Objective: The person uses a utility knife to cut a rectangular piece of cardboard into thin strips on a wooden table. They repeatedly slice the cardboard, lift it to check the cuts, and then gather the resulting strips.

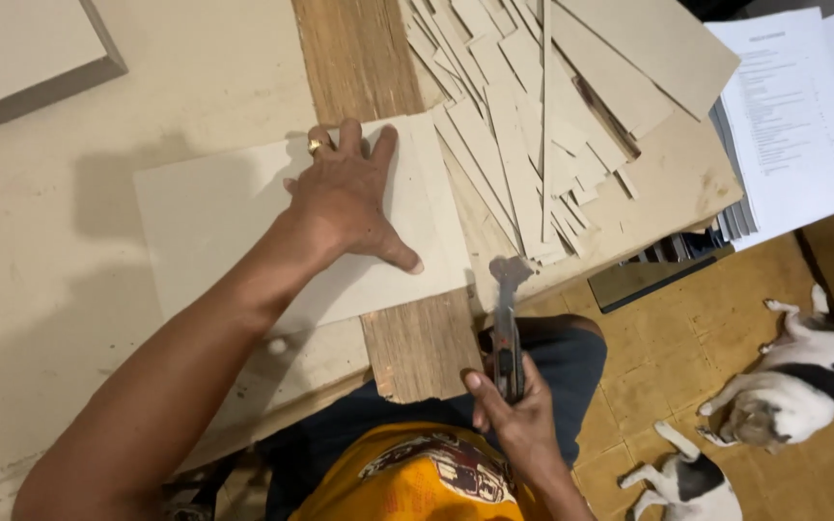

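Observation:
My left hand (pixel 347 200) lies flat, fingers spread, on a pale cardboard sheet (pixel 214 222) that rests across a wooden plank (pixel 417 342) on the worktable. A ring shows on one finger. My right hand (pixel 514 410) is closed around a utility knife (pixel 507 328), held just off the table's near edge, with the knife tip close to the sheet's right edge.
A heap of cut cardboard strips (pixel 523 125) lies to the right of the sheet, with a stack of printed paper (pixel 789 116) beyond it. A framed board (pixel 21 68) sits at the top left. Two dogs (pixel 803 376) (pixel 687 482) lie on the floor at right.

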